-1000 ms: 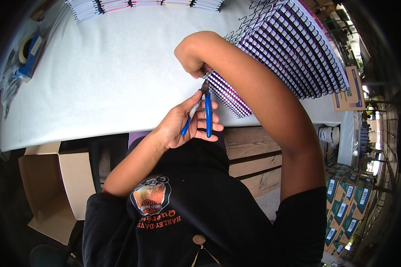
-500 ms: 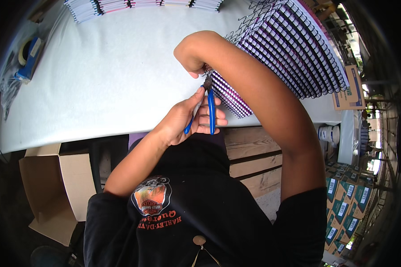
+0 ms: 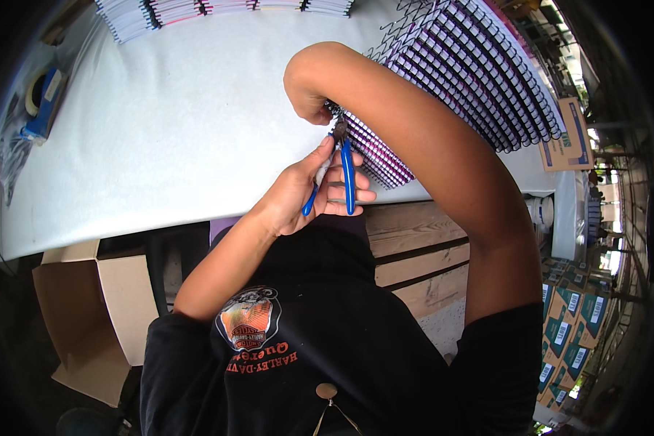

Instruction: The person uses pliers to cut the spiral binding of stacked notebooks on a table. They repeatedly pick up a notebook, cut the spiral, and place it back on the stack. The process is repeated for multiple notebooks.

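My left hand (image 3: 298,192) holds a pair of pliers (image 3: 349,178) with blue handles, its thumb on one handle and its fingers behind the other. The handles are spread apart, and the dark jaws point away from me, up against the coil ends near my right hand. My right hand (image 3: 309,91) bends sharply at the wrist with its fingers curled in beside the jaws; what they grip is mostly hidden. Next to both hands, partly covered by my right forearm, are stacked spiral-bound notebooks (image 3: 461,80) with dark coils and purple edges. Loose wire ends stick out on their far left side.
More bound notebooks (image 3: 229,6) line the table's far edge. A blue tape dispenser (image 3: 45,105) lies at the left on the white-covered table (image 3: 160,131). An open cardboard box (image 3: 127,309) stands below left. Patterned boxes (image 3: 567,327) are stacked at lower right, beyond a wooden slatted surface (image 3: 421,240).
My right elbow has shifted slightly outward to the right. Both hands stay nearly in place, with the pliers' jaws still at the coil ends. The view has shifted a little.
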`<move>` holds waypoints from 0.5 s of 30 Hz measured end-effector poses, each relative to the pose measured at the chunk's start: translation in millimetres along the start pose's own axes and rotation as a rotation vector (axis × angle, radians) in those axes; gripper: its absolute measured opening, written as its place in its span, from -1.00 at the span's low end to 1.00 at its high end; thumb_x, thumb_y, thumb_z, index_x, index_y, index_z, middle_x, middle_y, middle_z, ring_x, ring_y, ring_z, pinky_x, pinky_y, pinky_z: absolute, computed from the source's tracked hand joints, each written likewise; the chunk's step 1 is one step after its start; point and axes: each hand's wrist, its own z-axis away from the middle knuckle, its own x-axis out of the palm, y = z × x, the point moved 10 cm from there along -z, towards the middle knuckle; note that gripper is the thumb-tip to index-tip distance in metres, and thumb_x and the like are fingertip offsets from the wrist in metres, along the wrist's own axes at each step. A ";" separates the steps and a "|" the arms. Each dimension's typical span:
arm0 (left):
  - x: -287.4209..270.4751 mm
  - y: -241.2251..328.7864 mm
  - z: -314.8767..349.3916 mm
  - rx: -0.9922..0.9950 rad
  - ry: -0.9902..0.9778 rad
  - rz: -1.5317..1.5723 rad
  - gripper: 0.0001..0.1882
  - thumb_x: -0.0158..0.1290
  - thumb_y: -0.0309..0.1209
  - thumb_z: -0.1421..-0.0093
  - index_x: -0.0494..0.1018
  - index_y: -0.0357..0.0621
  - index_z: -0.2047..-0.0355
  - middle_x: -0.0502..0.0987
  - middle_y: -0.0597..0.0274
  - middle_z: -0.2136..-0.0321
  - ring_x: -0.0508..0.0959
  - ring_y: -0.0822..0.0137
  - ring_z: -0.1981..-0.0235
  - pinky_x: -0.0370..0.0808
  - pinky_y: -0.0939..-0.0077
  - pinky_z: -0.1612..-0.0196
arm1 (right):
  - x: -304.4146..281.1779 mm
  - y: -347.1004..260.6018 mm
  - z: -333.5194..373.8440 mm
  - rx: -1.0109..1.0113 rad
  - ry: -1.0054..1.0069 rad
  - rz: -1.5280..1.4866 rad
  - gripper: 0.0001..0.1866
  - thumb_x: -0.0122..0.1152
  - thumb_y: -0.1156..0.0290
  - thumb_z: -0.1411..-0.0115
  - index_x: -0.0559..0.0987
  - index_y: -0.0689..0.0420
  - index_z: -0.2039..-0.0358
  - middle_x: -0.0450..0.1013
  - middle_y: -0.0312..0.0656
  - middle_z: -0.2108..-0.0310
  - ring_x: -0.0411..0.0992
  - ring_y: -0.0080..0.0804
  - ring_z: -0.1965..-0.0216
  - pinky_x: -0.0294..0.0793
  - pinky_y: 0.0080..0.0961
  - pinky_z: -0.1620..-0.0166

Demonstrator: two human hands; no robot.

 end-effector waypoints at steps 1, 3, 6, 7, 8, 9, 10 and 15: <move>-4.9 -1.3 -0.8 -0.021 0.045 0.006 -0.39 -0.47 0.06 -0.33 0.27 -0.23 0.01 0.49 -0.01 0.24 0.54 0.06 0.11 0.50 0.18 0.07 | -3.2 -0.8 1.6 0.004 0.019 0.044 -0.83 0.24 0.50 0.04 0.67 0.11 0.37 0.55 -0.12 0.35 0.49 -0.31 0.35 0.45 -0.33 0.32; -5.7 0.5 -1.5 -0.004 0.035 0.036 -0.41 -0.45 0.06 -0.33 0.29 -0.22 0.05 0.48 0.04 0.30 0.56 0.12 0.23 0.54 0.24 0.17 | -6.7 -2.7 5.0 -0.023 0.024 0.096 -0.81 0.28 0.51 0.07 0.67 0.11 0.37 0.55 -0.14 0.32 0.49 -0.31 0.31 0.45 -0.33 0.28; 8.9 3.4 1.2 0.021 -0.142 0.176 -0.44 -0.44 0.06 -0.33 0.31 -0.20 0.13 0.44 0.12 0.42 0.54 0.22 0.42 0.57 0.35 0.36 | -7.5 -5.6 7.4 -0.084 0.007 0.119 -0.77 0.34 0.54 0.11 0.67 0.10 0.35 0.55 -0.16 0.24 0.49 -0.29 0.21 0.46 -0.33 0.20; 12.7 5.3 2.6 0.032 -0.188 0.192 -0.45 -0.43 0.05 -0.33 0.31 -0.19 0.15 0.42 0.15 0.46 0.53 0.26 0.49 0.57 0.39 0.43 | -8.5 -4.6 7.2 -0.083 0.019 0.126 -0.77 0.33 0.56 0.11 0.67 0.11 0.35 0.56 -0.17 0.25 0.50 -0.29 0.22 0.46 -0.34 0.21; -3.2 1.0 2.5 0.018 -0.019 0.042 -0.46 -0.43 0.06 -0.33 0.31 -0.17 0.22 0.33 0.23 0.54 0.41 0.37 0.63 0.51 0.46 0.59 | -9.6 -3.2 6.4 -0.081 0.032 0.135 -0.76 0.33 0.58 0.12 0.67 0.11 0.35 0.56 -0.17 0.26 0.50 -0.30 0.23 0.46 -0.36 0.22; -0.2 0.5 3.8 0.015 -0.041 0.033 -0.45 -0.44 0.06 -0.33 0.31 -0.18 0.19 0.36 0.20 0.52 0.45 0.33 0.59 0.53 0.43 0.54 | -9.3 -1.7 5.3 -0.080 0.033 0.117 -0.76 0.33 0.58 0.12 0.67 0.11 0.36 0.56 -0.17 0.27 0.50 -0.30 0.23 0.46 -0.36 0.23; -0.7 -0.1 4.7 0.014 -0.022 -0.018 -0.44 -0.44 0.05 -0.33 0.31 -0.19 0.17 0.39 0.16 0.49 0.49 0.29 0.54 0.55 0.41 0.48 | -9.1 -0.4 3.9 -0.080 0.034 0.099 -0.76 0.34 0.59 0.13 0.67 0.12 0.36 0.56 -0.16 0.27 0.50 -0.30 0.24 0.46 -0.36 0.23; 2.3 7.4 -1.0 0.029 0.005 0.012 -0.39 -0.47 0.05 -0.33 0.29 -0.25 0.03 0.49 -0.04 0.30 0.56 0.08 0.21 0.56 0.23 0.18 | -6.4 1.4 -2.7 -0.089 0.008 0.097 -0.76 0.33 0.61 0.14 0.67 0.12 0.38 0.56 -0.16 0.28 0.50 -0.30 0.25 0.47 -0.36 0.23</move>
